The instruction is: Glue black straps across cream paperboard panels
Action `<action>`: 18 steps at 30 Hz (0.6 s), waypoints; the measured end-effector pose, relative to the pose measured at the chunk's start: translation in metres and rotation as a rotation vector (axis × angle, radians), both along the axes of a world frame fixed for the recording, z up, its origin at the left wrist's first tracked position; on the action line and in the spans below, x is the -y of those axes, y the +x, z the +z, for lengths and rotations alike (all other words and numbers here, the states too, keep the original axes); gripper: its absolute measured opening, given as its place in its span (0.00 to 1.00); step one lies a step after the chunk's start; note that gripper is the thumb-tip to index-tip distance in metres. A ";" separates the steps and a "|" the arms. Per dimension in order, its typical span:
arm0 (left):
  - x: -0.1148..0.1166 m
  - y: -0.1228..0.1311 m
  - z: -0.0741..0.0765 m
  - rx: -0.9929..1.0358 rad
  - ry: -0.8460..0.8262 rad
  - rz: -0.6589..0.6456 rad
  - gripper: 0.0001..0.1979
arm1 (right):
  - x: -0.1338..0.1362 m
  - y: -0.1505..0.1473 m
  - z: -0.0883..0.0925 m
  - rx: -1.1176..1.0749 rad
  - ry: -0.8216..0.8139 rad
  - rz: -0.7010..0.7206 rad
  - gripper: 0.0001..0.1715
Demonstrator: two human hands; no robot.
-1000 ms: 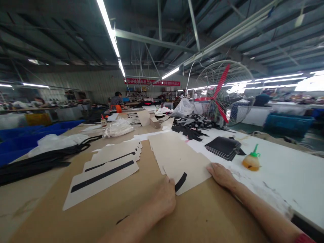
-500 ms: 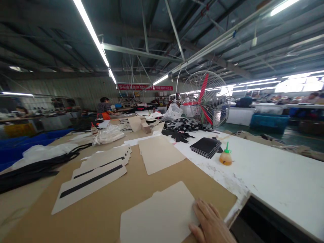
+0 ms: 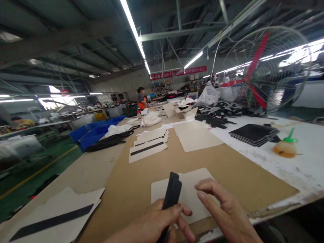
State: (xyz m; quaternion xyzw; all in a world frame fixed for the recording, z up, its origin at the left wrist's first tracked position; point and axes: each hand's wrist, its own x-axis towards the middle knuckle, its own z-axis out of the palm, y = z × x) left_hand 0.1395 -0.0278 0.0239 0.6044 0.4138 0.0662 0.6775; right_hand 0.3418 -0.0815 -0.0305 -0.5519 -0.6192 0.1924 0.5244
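My left hand [image 3: 152,221] is closed around a few flat black strips [image 3: 172,191] with rounded ends, which point up and away from me. My right hand [image 3: 226,211] is just to the right, holding nothing, its thumb and fingers apart. Beneath both hands lies a beige board [image 3: 194,177] with rounded corners, partly covered by them. At the lower left, a stack of beige pieces [image 3: 63,202] has a black strip across the top one. Farther ahead, more beige pieces with black strips [image 3: 148,150] lie overlapped in a row.
The work surface has a brown sheet [image 3: 141,182] on it. A beige sheet stack [image 3: 197,135], black square panels [image 3: 253,133] and a bottle with a green nozzle [image 3: 286,146] lie ahead and right. A large fan [image 3: 255,74] stands beyond. Blue bins [image 3: 98,130] are left; a person [image 3: 141,98] works farther back.
The view has swung left. My left hand has come into view holding the black strips. My right hand has lifted from the beige board's edge, and the stack at lower left now shows.
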 end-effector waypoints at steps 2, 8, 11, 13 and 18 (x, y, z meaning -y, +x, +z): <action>0.003 0.006 -0.008 0.066 -0.028 -0.006 0.31 | -0.004 -0.013 0.005 -0.008 0.021 0.027 0.17; -0.002 0.012 -0.017 0.011 -0.025 0.040 0.31 | -0.011 -0.034 -0.008 0.179 0.115 -0.036 0.24; -0.005 0.016 -0.023 -0.002 -0.037 0.139 0.27 | -0.013 -0.041 -0.015 0.260 0.255 -0.164 0.22; -0.006 0.017 -0.028 0.019 -0.049 0.150 0.27 | -0.013 -0.045 -0.014 0.230 0.260 -0.151 0.15; -0.007 -0.001 -0.031 -0.091 -0.017 -0.013 0.26 | -0.008 -0.034 -0.007 0.031 -0.099 0.051 0.17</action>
